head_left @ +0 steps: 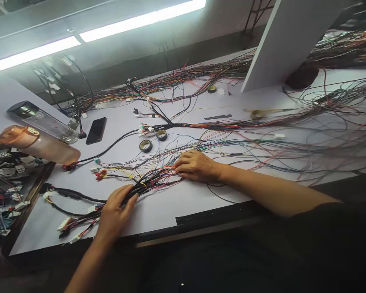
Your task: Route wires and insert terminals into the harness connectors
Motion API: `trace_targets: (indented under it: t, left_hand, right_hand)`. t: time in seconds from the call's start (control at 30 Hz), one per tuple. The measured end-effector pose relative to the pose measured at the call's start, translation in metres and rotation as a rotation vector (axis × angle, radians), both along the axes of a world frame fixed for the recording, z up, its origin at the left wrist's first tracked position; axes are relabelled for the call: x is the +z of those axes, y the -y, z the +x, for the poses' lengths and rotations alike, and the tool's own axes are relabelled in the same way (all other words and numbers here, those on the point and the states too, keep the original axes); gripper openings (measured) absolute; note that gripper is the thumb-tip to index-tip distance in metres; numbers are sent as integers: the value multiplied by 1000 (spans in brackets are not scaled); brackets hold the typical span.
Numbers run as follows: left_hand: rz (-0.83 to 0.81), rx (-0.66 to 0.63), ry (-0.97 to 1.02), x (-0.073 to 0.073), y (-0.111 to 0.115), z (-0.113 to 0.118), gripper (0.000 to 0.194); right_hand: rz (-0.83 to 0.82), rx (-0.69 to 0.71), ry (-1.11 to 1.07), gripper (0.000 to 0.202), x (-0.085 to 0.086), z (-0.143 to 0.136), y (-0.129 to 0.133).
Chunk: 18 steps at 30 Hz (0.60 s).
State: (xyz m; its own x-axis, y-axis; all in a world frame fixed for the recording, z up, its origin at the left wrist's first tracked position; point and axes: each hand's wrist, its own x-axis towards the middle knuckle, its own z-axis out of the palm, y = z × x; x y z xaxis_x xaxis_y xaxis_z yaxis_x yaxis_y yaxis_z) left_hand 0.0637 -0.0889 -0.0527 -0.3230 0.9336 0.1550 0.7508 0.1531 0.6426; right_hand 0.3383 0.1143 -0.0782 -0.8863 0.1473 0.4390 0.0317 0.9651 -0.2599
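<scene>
Your left hand (117,208) grips the black wire harness (144,186), your right hand (198,166) its loose wires (170,169), seemingly gathering them; next, align them.

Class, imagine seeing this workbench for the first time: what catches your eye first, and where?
The bright strip light glaring across the upper left probably wins. Next come the long, loose wires sweeping across the white table to the right, then the left hand and right hand at a dark wire bundle near the front edge.
</scene>
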Motion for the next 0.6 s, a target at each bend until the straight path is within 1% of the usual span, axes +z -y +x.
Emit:
trace_targets:
  t: [0.07,0.13,0.23,0.3,0.37,0.43,0.5,0.6]
  left_hand:
    - [105,-51,-127,-14,8,7,34]
    - [164,-83,-211,-22,12,7,33]
    - [202,-125,-278,-26,13,3,33]
    - [221,-143,-308,-26,12,1,33]
    - [231,-146,-325,-25,12,1,32]
    - [231,-142,-327,-25,13,2,30]
    - [239,-143,-330,-25,13,4,29]
    - [252,-145,-328,-25,13,5,27]
  right_hand:
    - [-3,-1,1,20,1,1,0]
    - [-6,-2,-2,20,5,3,1]
    - [3,-25,-42,25,18,-2,8]
    - [28,-12,-77,31,28,-12,18]
    - [68,33,-89,31,34,-28,30]
    - [121,82,-72,29,33,-45,41]
    - [164,87,-31,29,26,-58,47]
    - [162,45,36,28,14,-62,49]
